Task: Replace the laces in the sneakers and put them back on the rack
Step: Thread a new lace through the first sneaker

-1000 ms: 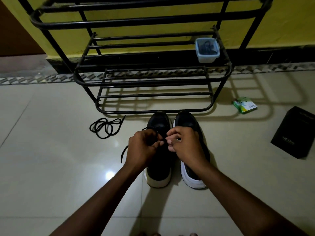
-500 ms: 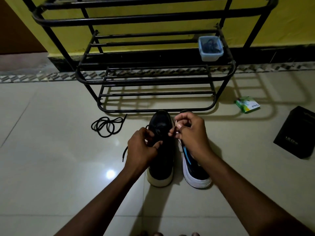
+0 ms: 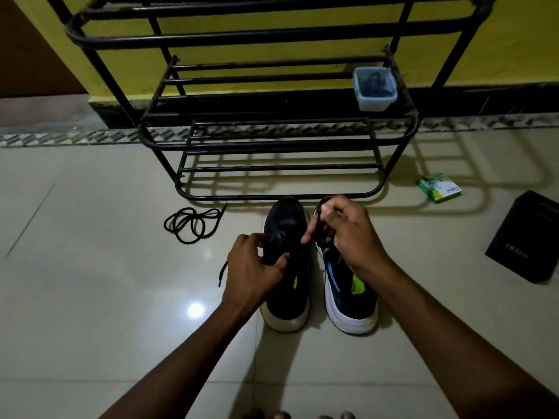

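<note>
Two black sneakers with white soles stand side by side on the tiled floor, toes toward the rack: the left sneaker [image 3: 287,285] and the right sneaker [image 3: 348,300]. My left hand [image 3: 251,267] pinches a black lace at the left sneaker's eyelets; the lace's free end [image 3: 222,272] trails out to the left. My right hand [image 3: 348,234] is raised over the right sneaker's front and pinches a thin black lace strand. A loose coiled black lace [image 3: 192,223] lies on the floor to the left. The black metal shoe rack [image 3: 272,143] stands just behind the sneakers.
A small clear plastic tub [image 3: 375,89] with dark contents sits on the rack's middle shelf at the right. A green and white packet [image 3: 440,189] and a black box [image 3: 523,237] lie on the floor to the right. A yellow wall stands behind the rack.
My right hand has moved away from the left hand, up and to the right over the right sneaker's front, uncovering that shoe's blue and yellow side. The left hand stays at the left sneaker.
</note>
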The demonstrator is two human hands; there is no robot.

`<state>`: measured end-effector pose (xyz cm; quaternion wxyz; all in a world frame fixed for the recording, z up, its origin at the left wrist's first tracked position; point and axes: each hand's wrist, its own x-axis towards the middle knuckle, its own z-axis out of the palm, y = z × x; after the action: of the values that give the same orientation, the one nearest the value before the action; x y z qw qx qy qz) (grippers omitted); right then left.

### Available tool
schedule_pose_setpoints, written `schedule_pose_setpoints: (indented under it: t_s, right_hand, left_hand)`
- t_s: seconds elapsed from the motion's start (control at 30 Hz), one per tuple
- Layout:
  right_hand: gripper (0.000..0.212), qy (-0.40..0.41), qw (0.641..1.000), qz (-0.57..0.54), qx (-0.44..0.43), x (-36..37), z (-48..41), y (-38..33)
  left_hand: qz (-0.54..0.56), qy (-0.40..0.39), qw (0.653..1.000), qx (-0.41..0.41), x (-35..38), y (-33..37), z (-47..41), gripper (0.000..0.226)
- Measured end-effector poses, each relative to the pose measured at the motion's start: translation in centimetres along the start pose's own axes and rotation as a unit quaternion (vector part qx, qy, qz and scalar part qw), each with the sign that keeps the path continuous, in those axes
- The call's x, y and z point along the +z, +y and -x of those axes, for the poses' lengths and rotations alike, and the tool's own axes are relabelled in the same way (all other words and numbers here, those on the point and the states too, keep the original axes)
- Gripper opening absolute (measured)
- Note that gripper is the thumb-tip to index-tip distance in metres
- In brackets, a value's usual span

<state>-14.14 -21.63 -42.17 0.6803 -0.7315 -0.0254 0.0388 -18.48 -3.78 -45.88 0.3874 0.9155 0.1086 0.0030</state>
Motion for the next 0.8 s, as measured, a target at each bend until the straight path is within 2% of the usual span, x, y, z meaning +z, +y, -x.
schedule_pose_setpoints:
  t_s: [0.13, 0.27, 0.37, 0.47, 0.53, 0.63, 0.7, 0.8]
  right_hand:
    - [0.023, 0.002, 0.997, 0.054, -0.048, -1.1, -0.5, -0.1]
    - [0.022, -0.023, 0.988, 0.121, -0.093, -1.6, -0.4, -1.7]
    - [0.02, -0.04, 0.958, 0.237, -0.159, -1.0, 0.3, -2.7]
    - [0.019, -0.024, 0.945, 0.271, -0.182, -0.8, 0.6, -3.6]
    - [0.02, -0.007, 0.963, 0.22, -0.154, -0.8, 0.8, -4.2]
    - [0.027, -0.01, 0.997, 0.035, -0.065, -0.8, 1.3, -5.5]
    - [0.029, -0.018, 0.996, -0.077, -0.032, -0.8, 1.7, -6.5]
    - [0.028, -0.023, 0.989, -0.145, -0.017, -0.6, 2.2, -7.9]
  left_hand:
    - [-0.009, 0.007, 1.0, 0.005, -0.3, 0.7, 0.4, 0.025]
    - [-0.004, -0.012, 1.0, 0.006, -0.4, 1.1, 0.5, 0.023]
    - [-0.021, -0.031, 0.999, 0.011, -0.8, 1.1, 0.1, 0.023]
    - [0.03, -0.06, 0.998, -0.012, -1.7, 1.2, 0.0, 0.014]
    - [0.101, -0.063, 0.993, -0.013, -2.9, 1.6, 0.1, 0.009]
    - [0.236, -0.072, 0.969, 0.013, -5.6, 3.2, 0.8, 0.008]
    - [0.307, -0.093, 0.947, 0.028, -7.4, 4.3, 1.1, 0.011]
    - [0.367, -0.134, 0.92, 0.036, -9.2, 5.0, 1.1, 0.021]
